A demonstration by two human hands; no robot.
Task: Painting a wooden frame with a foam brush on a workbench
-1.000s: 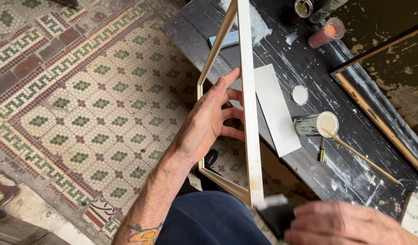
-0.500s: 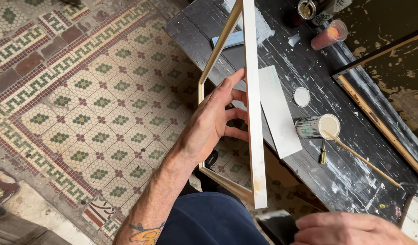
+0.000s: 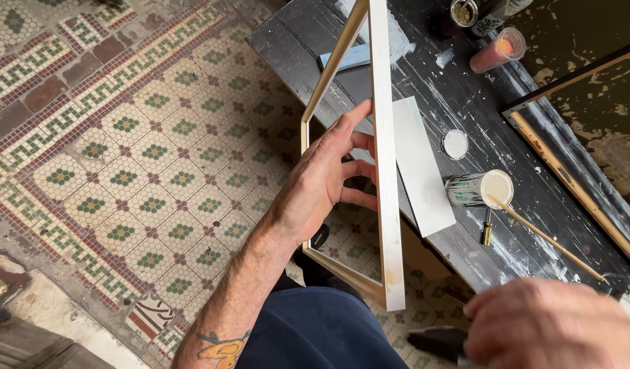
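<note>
Right hand (image 3: pixel 554 324) low at near edge, blurred, seemingly closed on dark tool (image 3: pixel 438 340). Left hand (image 3: pixel 332 171), fingers spread, braces pale wooden frame (image 3: pixel 386 171) upright off table's near edge, steadying it. Beyond on dark table (image 3: pixel 308 61): open paint can (image 3: pixel 480 189) with stir stick, lid (image 3: pixel 455 144), pale board (image 3: pixel 421 167).

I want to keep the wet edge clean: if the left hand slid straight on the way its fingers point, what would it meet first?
The left hand already has its fingertips at the pale wooden frame; the frame's white rail comes first. Beyond it, probably the white board, though depth is unclear.
</note>
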